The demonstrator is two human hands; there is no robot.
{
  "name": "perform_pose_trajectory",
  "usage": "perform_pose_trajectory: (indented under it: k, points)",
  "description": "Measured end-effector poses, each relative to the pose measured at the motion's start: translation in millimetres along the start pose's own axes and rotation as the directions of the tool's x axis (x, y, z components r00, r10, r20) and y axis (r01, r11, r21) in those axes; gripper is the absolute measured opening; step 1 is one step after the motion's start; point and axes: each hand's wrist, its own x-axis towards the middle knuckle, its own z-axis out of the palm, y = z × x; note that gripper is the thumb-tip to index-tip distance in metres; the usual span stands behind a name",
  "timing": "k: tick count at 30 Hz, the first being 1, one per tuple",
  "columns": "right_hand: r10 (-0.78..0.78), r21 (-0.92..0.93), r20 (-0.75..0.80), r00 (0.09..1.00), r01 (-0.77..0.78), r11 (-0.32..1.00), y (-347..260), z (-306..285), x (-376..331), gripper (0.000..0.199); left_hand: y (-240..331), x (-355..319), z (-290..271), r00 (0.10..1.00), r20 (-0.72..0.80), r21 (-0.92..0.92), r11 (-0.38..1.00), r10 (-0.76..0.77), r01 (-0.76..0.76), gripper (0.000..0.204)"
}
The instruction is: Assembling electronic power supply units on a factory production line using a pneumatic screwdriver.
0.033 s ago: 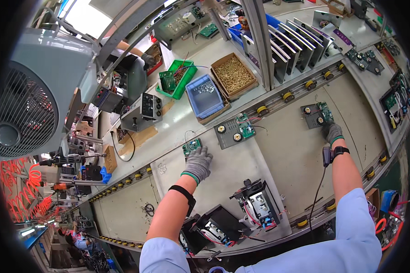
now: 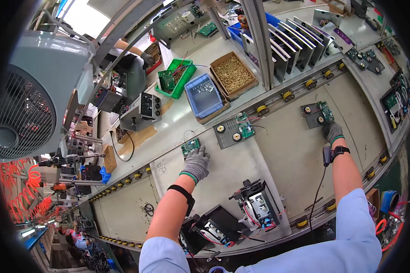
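Note:
My left hand [image 2: 195,164], in a grey glove with a green cuff, lies over the white board with its fingers stretched out. Its fingertips touch the near edge of a small green circuit board [image 2: 191,146]. Off to the right, my gloved right hand [image 2: 333,132] grips the near edge of a dark metal plate [image 2: 312,119]. That plate carries two round brass-coloured terminals and a green circuit board [image 2: 324,112]. Between the hands rests a similar plate [image 2: 227,134] with two terminals and a wired green board [image 2: 246,126].
Black units with wires [image 2: 258,204] stand along the near side. Beyond the roller rail are a blue bin [image 2: 206,102], a carton of small brass parts [image 2: 233,75], a green bin [image 2: 185,82] and upright metal panels [image 2: 300,45]. A fan [image 2: 27,113] stands left; another person's gloved hand [image 2: 147,58] shows behind.
My left hand has shifted slightly to the left, and the small green circuit board has moved a little the same way. My right hand and its plate stay in place.

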Motion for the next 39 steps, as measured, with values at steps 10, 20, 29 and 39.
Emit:
perform_pose_trajectory:
  k: [10, 20, 29, 39]
  points:
    - [-0.201, -0.200, -0.075, 0.977, 0.183, 0.963, 10, 40, -38, 0.030, -33, -52, 34, 0.874, 0.344, -0.028, 0.926, -0.344, 0.375, 0.079]
    - [-0.311, -0.007, 0.234, 0.921, 0.321, 0.947, -20, 96, -170, 0.028, 25, 48, -19, 0.918, -0.392, 0.019, 0.999, 0.051, -0.047, 0.030]
    - [-0.054, -0.310, 0.727, 0.684, 0.396, 0.864, 41, 209, -302, 0.039, 14, -5, 18, 0.993, -0.115, 0.086, 0.996, 0.027, -0.017, 0.019]
    - [0.275, -0.601, 0.769, 0.578, 0.505, 0.619, 124, 304, -328, 0.041, -27, -179, -52, 0.913, -0.312, -0.521, 0.851, -0.261, 0.065, 0.032]
